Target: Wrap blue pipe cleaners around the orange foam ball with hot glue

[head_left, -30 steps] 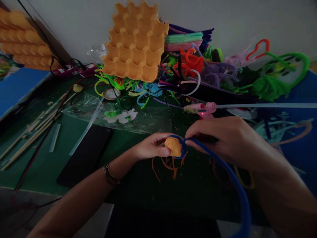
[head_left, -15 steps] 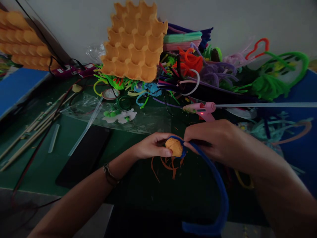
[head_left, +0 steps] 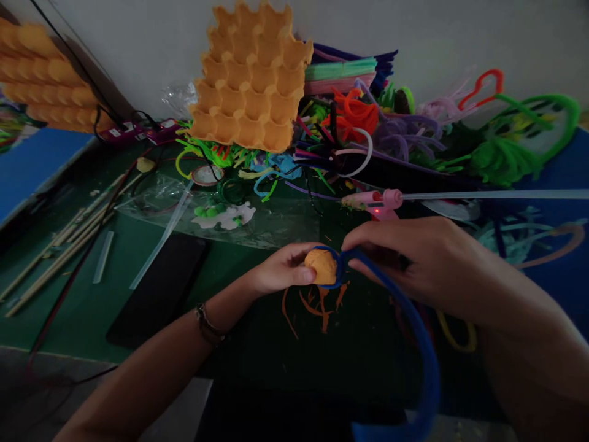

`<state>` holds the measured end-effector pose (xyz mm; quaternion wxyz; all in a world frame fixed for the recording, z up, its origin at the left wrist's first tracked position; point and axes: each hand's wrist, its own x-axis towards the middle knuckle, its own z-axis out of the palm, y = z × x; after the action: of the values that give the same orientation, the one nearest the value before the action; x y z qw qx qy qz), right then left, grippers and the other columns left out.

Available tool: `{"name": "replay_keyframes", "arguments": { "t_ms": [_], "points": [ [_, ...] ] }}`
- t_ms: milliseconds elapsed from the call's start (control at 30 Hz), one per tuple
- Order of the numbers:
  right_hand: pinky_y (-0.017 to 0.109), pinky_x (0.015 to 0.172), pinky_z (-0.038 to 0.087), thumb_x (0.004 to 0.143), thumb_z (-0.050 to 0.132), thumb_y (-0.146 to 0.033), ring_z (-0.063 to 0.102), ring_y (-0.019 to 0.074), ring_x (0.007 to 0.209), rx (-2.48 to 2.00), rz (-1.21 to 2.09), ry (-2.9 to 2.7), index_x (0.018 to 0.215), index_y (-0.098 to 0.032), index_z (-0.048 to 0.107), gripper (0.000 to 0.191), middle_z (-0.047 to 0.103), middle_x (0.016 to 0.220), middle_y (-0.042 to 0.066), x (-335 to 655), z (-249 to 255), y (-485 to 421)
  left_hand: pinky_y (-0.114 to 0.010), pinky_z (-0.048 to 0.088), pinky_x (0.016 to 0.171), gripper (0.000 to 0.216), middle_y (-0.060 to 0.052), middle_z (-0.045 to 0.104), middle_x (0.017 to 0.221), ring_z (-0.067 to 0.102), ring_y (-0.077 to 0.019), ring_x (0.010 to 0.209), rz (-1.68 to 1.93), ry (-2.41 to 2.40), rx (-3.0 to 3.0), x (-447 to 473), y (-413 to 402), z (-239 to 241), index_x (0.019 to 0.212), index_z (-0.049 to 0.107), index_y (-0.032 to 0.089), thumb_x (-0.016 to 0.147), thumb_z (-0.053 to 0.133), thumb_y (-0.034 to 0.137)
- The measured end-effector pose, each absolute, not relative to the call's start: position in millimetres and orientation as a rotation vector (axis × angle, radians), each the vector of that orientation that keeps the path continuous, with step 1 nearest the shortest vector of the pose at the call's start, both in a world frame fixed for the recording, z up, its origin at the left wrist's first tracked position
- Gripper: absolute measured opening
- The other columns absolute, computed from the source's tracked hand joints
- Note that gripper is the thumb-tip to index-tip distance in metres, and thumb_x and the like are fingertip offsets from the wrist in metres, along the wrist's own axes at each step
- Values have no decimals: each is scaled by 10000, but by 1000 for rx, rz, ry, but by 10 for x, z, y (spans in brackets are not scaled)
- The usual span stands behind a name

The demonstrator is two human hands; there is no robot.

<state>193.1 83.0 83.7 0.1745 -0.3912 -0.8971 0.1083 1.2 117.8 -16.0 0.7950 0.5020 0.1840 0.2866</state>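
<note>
Ball (head_left: 322, 266) sits gripped in left hand (head_left: 280, 270), right hand (head_left: 414, 258) pinching blue pipe cleaner (head_left: 416, 328).

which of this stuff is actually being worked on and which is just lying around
In use: left hand holding orange cup; right hand pinching blue pipe cleaner looped round it.
Lying about: egg tray, glue gun, black slab, wooden sticks, pipe cleaner pile.

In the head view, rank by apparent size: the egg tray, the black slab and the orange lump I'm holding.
1. egg tray
2. black slab, though nearer the camera
3. orange lump, smallest, in the left hand
</note>
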Motion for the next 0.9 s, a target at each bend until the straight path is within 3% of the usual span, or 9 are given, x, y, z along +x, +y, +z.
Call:
{"name": "replay_keyframes", "arguments": {
  "t_ms": [233,567,733,900],
  "points": [
    [196,544,338,828,555,-177,540,71,547,-1108,295,-2590,826,-184,602,48,626,664,-44,1904,818,829,-244,473,704,581,-9,640,731,591,-130,686,611,411,1132,0,1166,-200,879,664,136,534,755,594],
    [222,532,296,826,489,-112,512,84,551,-1133,298,-2664,798,-182,544,93,582,671,-49,1881,828,787,-257,474,724,535,-23,654,777,604,-140,720,564,352,1108,7,1174,-210,932,657,142,572,774,519],
    [220,502,264,833,468,-96,457,79,503,-1136,266,-2652,748,-186,512,131,528,624,-55,1841,842,758,-203,469,711,457,-2,653,765,601,-106,714,568,298,1069,-10,1184,-202,927,669,152,596,791,442],
    [196,514,303,849,467,-112,476,70,528,-1017,390,-2638,756,-174,541,134,552,628,-47,1872,845,789,-197,474,696,445,0,666,775,613,-102,708,537,246,1032,-6,1157,-184,926,680,169,570,818,399]
  ]
}}
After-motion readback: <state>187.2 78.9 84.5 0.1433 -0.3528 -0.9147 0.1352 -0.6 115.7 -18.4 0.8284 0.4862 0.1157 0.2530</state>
